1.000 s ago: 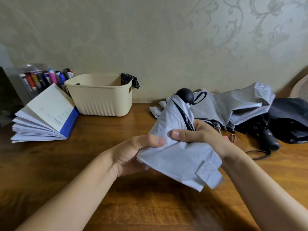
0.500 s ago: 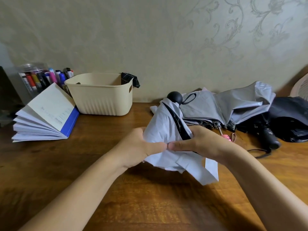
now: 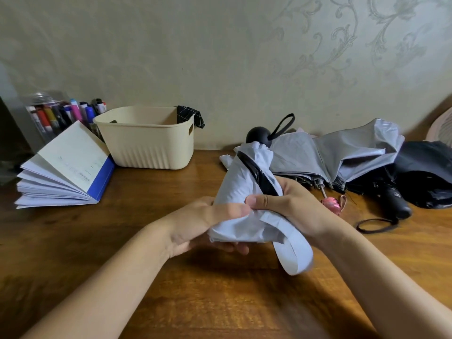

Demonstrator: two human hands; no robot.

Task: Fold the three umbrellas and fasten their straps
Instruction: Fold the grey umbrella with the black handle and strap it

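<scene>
I hold a pale blue-white folding umbrella above the wooden table, its round black handle pointing away from me. My left hand wraps its lower end from the left and below. My right hand grips it from the right, thumb pressed against the fabric. Its strap hangs loose in a curl below my right wrist. A grey umbrella with a pink handle lies unfolded behind. A black umbrella lies at the far right, its black handle toward me.
A cream plastic basket with a dark checked cloth over its rim stands at the back. An open book lies at the left, and a jar of markers stands behind it. The wall runs along the table's far edge.
The pale umbrella's canopy has been gathered into a tighter roll between my hands. The strap has swung free and now hangs down under my right wrist.
</scene>
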